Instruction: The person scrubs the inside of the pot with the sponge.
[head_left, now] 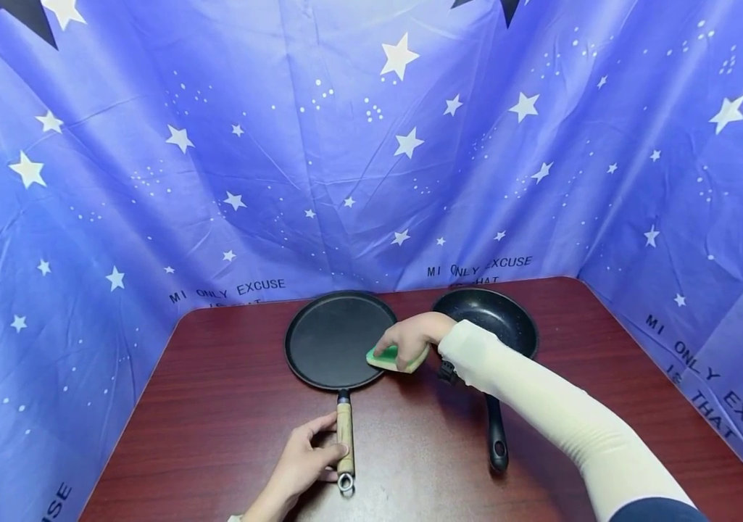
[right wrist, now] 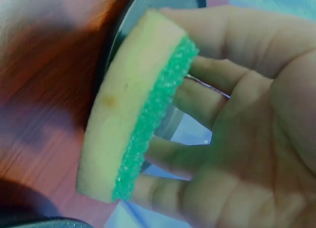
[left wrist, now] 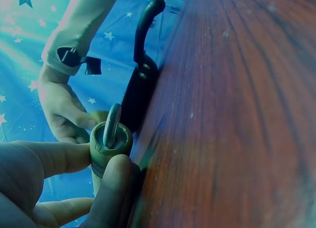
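A flat black griddle pan (head_left: 338, 337) with a wooden handle (head_left: 344, 428) lies on the table, its handle toward me. My left hand (head_left: 306, 453) grips that handle near its metal hanging ring (left wrist: 112, 125), thumb on one side and fingers on the other. In my right hand (head_left: 410, 339) is a sponge (right wrist: 126, 104), pale yellow with a green scouring layer. The fingers hold it from the green side, as the right wrist view shows. The sponge overlaps the griddle pan's right rim in the head view.
A deeper black frying pan (head_left: 508, 312) stands on the right, partly behind the right forearm, its black handle (head_left: 496, 435) pointing toward me. The reddish-brown wooden table (head_left: 227, 391) is backed and flanked by a blue star-patterned curtain (head_left: 319, 145).
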`<state>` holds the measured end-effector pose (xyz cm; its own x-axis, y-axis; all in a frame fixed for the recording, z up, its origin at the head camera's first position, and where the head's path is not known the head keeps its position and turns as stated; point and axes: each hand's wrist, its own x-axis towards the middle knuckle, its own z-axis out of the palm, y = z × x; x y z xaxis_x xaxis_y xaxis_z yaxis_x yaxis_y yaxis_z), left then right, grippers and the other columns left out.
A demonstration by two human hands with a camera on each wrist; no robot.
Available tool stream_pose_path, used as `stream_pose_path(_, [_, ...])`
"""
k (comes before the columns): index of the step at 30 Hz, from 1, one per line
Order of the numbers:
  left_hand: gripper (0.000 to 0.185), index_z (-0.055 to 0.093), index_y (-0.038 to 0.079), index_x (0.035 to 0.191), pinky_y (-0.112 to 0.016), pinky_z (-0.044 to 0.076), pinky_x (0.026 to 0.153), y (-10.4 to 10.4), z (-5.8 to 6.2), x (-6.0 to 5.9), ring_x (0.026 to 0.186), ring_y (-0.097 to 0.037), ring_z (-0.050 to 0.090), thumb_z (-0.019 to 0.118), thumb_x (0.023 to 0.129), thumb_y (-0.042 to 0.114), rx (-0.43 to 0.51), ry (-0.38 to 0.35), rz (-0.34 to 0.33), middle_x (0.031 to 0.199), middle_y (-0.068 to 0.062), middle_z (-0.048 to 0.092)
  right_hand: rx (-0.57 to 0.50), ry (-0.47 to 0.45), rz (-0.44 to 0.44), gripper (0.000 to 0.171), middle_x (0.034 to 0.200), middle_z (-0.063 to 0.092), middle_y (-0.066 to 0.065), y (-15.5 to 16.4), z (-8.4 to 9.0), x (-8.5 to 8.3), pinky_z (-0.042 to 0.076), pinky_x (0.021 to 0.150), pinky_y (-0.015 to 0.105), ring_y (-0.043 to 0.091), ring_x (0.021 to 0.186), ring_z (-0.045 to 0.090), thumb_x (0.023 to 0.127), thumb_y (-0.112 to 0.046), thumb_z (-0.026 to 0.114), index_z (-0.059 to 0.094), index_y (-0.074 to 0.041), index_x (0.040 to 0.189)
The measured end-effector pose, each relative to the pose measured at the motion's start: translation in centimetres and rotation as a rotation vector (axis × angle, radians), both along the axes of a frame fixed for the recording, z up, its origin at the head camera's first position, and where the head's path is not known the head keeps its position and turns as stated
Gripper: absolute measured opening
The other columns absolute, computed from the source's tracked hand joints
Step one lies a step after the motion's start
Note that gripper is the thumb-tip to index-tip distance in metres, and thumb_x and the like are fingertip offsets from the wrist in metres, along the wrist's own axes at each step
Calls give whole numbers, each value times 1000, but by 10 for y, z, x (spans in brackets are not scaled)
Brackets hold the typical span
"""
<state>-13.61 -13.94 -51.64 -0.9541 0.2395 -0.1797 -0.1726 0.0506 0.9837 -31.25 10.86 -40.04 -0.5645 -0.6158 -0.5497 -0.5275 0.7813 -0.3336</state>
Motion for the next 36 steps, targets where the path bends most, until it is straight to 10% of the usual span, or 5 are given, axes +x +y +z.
stream_pose_path(36, [68,46,-15,150,-31,65,55,-1,3,-2,71,-21,72,72,89,-2,3,5,-23,118,-18,67,-276,-118,172,66,161,47,-1,-68,-22,21,38,112,18,4,140,41,93,-9,65,52,-15,157])
